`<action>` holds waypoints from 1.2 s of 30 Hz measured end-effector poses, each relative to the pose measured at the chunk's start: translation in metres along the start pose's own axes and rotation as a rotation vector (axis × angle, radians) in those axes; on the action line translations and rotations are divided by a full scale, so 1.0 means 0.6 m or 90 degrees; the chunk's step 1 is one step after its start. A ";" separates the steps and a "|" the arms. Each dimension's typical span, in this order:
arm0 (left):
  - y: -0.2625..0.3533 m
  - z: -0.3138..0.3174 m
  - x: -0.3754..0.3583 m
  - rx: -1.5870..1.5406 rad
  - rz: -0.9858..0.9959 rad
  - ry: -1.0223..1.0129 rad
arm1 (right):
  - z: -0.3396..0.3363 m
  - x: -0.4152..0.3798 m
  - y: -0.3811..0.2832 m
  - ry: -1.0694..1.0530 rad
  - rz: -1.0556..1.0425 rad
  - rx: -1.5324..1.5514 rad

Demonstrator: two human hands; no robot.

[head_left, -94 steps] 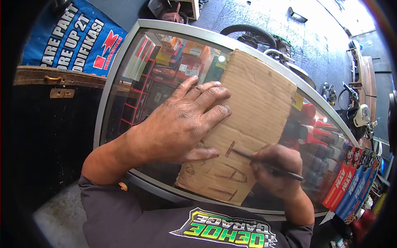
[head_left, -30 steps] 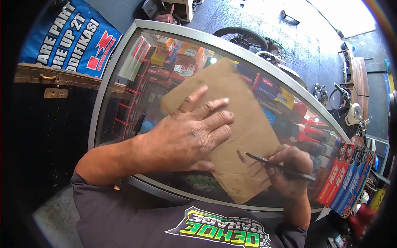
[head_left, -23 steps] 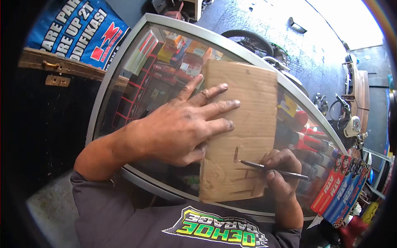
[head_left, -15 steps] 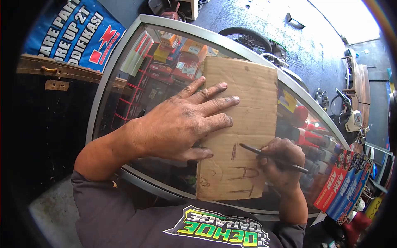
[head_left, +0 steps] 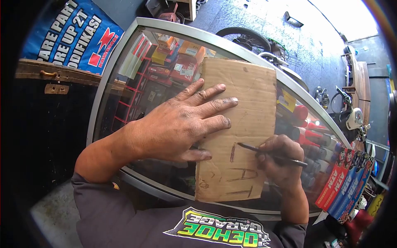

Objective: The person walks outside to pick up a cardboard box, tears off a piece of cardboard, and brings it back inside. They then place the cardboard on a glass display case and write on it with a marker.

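A brown piece of cardboard (head_left: 254, 95) lies on a glass-topped display case. Dark strokes in its lower half form letters like "T" and "A", plus another upright stroke; fainter lines show higher up. Flat on the cardboard's left side, my left hand (head_left: 188, 122) has its fingers spread and holds nothing. Between the fingers of my right hand (head_left: 283, 159) is a slim black pen (head_left: 247, 146). Its tip meets the cardboard beside the upper end of the third stroke, and its back end sticks out to the right.
Under the glass of the metal-framed case (head_left: 173, 27) are boxes (head_left: 186, 66) and red-capped bottles (head_left: 306, 134). A blue banner (head_left: 78, 33) hangs at the upper left. Beyond the case stands a wheel (head_left: 248, 37). Stickered sheets (head_left: 343, 182) hang at the right.
My right hand and the pen have shifted very slightly left and up, the tip staying near the top of the third stroke. My left hand stays pressed on the cardboard.
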State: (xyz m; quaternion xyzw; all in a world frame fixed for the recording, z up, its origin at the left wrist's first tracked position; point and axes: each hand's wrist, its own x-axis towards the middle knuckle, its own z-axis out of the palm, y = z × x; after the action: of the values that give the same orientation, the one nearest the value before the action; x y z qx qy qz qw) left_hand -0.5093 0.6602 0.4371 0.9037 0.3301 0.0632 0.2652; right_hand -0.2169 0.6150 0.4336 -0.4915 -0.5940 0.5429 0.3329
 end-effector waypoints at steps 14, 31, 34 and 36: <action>0.002 -0.005 0.003 0.004 0.000 0.005 | -0.009 0.006 0.000 -0.020 -0.045 -0.066; 0.075 0.035 -0.001 0.185 -0.036 0.141 | 0.017 -0.100 0.026 0.213 -0.075 -0.012; 0.068 0.014 0.005 0.159 0.002 0.110 | 0.015 -0.096 0.040 0.259 -0.057 0.075; 0.044 -0.002 0.009 0.152 0.050 0.109 | -0.001 -0.070 0.029 0.210 -0.094 0.053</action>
State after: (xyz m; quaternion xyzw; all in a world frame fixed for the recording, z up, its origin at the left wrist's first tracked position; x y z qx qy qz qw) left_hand -0.4908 0.6471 0.4518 0.9323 0.3212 0.1106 0.1242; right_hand -0.1999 0.5746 0.4224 -0.5149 -0.5425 0.4533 0.4849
